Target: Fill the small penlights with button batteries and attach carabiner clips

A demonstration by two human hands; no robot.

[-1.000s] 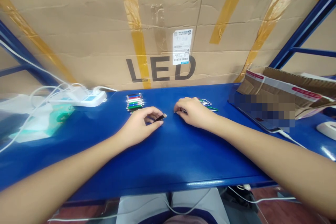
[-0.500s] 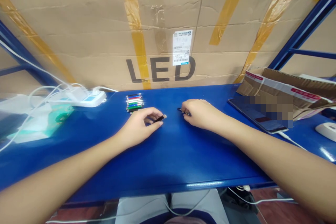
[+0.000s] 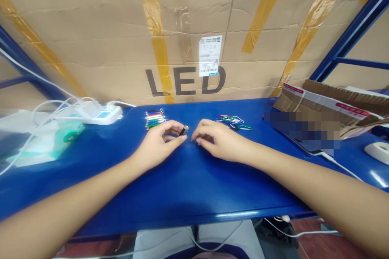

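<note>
My left hand [image 3: 161,143] rests on the blue table [image 3: 194,182] and pinches a small dark pen-like tube [image 3: 183,130], its metal tip pointing toward my right hand. A few centimetres to the right, my right hand [image 3: 217,141] has its fingers pinched together on a small piece I cannot make out. Behind my left hand lies a neat row of several coloured tubes [image 3: 154,118]. Behind my right hand sits a loose pile of coloured carabiner clips [image 3: 232,122].
A white power strip [image 3: 100,114] with cables and a plastic bag [image 3: 45,139] lie at the left. A tablet [image 3: 299,131] and an open carton [image 3: 331,103] are at the right. A large "LED" cardboard box [image 3: 188,36] stands behind the table.
My right hand left the clip pile and came toward the left hand with a small piece. My left hand tilted the dark tube up; the clips are now uncovered.
</note>
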